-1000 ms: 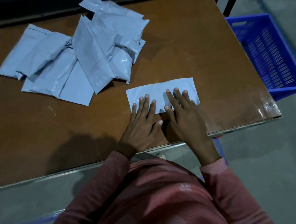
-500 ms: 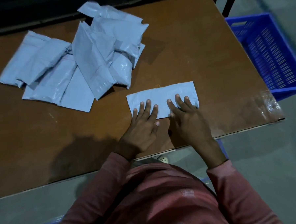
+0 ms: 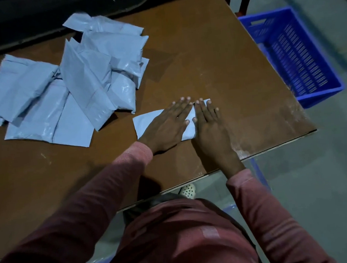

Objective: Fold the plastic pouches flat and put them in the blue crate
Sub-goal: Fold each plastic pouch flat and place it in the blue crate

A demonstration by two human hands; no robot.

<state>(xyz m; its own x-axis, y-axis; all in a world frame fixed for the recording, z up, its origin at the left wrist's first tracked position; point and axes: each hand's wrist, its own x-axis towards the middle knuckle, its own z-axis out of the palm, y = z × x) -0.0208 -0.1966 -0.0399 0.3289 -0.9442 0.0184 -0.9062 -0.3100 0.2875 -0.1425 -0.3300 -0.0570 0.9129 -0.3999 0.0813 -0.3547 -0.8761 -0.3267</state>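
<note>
Change: both hands have slid forward and now cover the folded pouch (image 3: 146, 122).
Left hand (image 3: 166, 125): flat, fingers straight, pressing the pouch.
Right hand (image 3: 208, 127): the same.
Pouch: on the table (image 3: 205, 59), left of the blue crate (image 3: 319, 96).
Meaning: the fold looks flattened; the move to the crate is likely next.

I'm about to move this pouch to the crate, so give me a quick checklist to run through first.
1. Folded pouch pressed flat: ok, left hand and right hand lie on it with straight fingers.
2. Grip for lifting: not ok, neither hand holds it yet.
3. Fold holds unaided: cannot tell, the hands cover it.
4. Blue crate open-topped beside the right edge of the table: ok.
5. Room in crate: ok, only its slatted floor shows.
</note>
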